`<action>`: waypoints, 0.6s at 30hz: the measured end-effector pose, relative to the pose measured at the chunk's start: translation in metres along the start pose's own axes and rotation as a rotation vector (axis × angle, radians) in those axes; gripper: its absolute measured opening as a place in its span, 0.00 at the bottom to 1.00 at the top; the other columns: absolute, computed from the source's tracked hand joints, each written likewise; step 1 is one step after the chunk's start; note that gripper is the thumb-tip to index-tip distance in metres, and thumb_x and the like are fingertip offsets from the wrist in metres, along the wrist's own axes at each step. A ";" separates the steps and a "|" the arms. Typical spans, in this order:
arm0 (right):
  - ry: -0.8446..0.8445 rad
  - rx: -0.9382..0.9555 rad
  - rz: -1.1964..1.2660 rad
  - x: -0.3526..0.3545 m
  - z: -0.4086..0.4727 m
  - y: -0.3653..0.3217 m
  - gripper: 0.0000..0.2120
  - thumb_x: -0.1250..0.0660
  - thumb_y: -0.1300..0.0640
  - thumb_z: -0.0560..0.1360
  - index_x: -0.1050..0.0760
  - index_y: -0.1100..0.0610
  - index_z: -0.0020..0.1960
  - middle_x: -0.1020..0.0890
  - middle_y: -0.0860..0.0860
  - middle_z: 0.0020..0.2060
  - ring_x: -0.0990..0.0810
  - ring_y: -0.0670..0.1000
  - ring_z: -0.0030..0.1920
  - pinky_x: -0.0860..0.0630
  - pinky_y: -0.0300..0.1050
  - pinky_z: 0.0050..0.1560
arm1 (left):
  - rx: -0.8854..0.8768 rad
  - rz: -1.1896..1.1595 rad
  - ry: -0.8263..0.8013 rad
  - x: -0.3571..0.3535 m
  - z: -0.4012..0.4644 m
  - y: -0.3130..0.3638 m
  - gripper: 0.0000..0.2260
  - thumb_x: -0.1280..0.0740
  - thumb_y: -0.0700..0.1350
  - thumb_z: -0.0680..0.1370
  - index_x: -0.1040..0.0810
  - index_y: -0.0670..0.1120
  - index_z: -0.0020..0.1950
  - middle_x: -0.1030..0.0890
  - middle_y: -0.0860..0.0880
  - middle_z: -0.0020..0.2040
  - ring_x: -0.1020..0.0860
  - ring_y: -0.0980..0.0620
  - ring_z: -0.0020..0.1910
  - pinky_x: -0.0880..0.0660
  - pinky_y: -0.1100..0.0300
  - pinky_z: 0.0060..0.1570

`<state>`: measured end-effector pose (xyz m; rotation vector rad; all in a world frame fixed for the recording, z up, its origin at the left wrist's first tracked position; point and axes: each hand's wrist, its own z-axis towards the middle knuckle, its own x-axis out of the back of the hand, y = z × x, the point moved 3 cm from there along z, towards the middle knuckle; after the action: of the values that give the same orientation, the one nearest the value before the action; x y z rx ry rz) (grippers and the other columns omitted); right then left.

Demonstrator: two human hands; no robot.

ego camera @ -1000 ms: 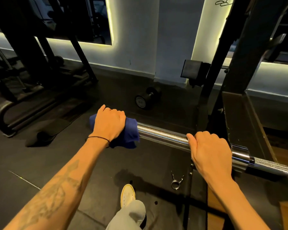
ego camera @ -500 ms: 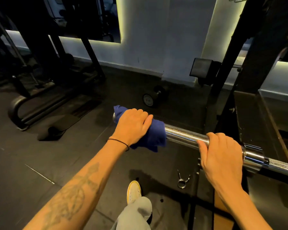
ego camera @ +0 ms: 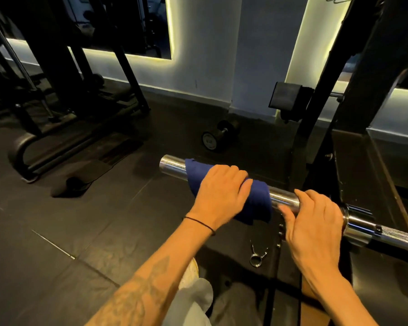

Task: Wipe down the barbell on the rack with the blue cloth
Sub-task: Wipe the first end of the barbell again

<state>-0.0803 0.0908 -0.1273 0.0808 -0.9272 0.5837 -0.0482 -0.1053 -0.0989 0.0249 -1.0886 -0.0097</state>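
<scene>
1. The barbell (ego camera: 284, 196) runs from mid-frame off the right edge; the rack (ego camera: 353, 128) behind is mostly dark.
2. Left hand (ego camera: 222, 191) clenches the blue cloth (ego camera: 257, 203) around the bar's sleeve, hiding it.
3. Right hand (ego camera: 313, 222) grasps the bar just right of it.
4. A dumbbell (ego camera: 216, 137) lies above center.

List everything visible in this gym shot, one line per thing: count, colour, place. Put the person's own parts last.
barbell: one, chrome, running from centre to right edge, bare end at left
blue cloth: one, dark blue, wrapped over the barbell sleeve
rack: one, black, right side, carrying the barbell
dumbbell: one, black, on the floor near the wall
spring collar: one, metal, on the floor below the barbell
mat: one, black, on the floor at left
left hand: one, grips the cloth round the bar; black band on wrist, tattooed forearm
right hand: one, curled over the bare sleeve beside the collar
shoe: one, pale, bottom centre
</scene>
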 end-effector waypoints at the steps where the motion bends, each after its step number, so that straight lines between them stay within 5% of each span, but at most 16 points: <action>1: -0.006 0.002 0.011 0.000 0.000 0.001 0.28 0.44 0.42 0.78 0.26 0.63 0.64 0.23 0.60 0.57 0.26 0.61 0.56 0.34 0.56 0.61 | 0.019 -0.031 0.029 0.001 -0.001 -0.013 0.15 0.48 0.55 0.82 0.24 0.51 0.48 0.23 0.52 0.43 0.28 0.53 0.42 0.31 0.55 0.49; 6: 0.014 0.006 0.037 0.002 -0.001 -0.001 0.26 0.41 0.43 0.78 0.25 0.63 0.64 0.23 0.59 0.56 0.27 0.59 0.56 0.33 0.56 0.60 | 0.245 0.187 0.038 0.016 0.000 -0.092 0.21 0.53 0.51 0.81 0.24 0.49 0.38 0.20 0.47 0.36 0.26 0.46 0.36 0.31 0.48 0.47; 12: 0.006 -0.019 0.082 0.004 -0.001 -0.005 0.23 0.38 0.45 0.77 0.25 0.63 0.61 0.23 0.59 0.55 0.26 0.60 0.56 0.32 0.58 0.60 | 0.180 0.377 -0.242 0.015 0.012 -0.042 0.05 0.39 0.49 0.79 0.27 0.49 0.45 0.24 0.48 0.39 0.26 0.48 0.38 0.33 0.51 0.41; 15: 0.013 -0.053 0.133 0.017 0.014 -0.008 0.13 0.36 0.49 0.79 0.24 0.59 0.51 0.25 0.55 0.45 0.29 0.54 0.44 0.35 0.51 0.46 | 0.210 0.273 -0.112 0.004 0.004 -0.012 0.06 0.37 0.49 0.78 0.26 0.48 0.44 0.25 0.47 0.39 0.28 0.48 0.39 0.31 0.51 0.44; 18: -0.058 -0.051 0.199 0.022 0.044 -0.020 0.14 0.39 0.50 0.82 0.28 0.56 0.41 0.28 0.50 0.37 0.31 0.51 0.37 0.36 0.48 0.39 | 0.204 0.159 0.072 -0.010 -0.011 -0.012 0.07 0.36 0.48 0.78 0.24 0.46 0.48 0.22 0.46 0.44 0.26 0.46 0.44 0.28 0.49 0.51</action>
<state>-0.0927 0.0702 -0.0803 -0.0413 -1.0126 0.7448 -0.0433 -0.1170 -0.1127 0.1207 -1.0136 0.2439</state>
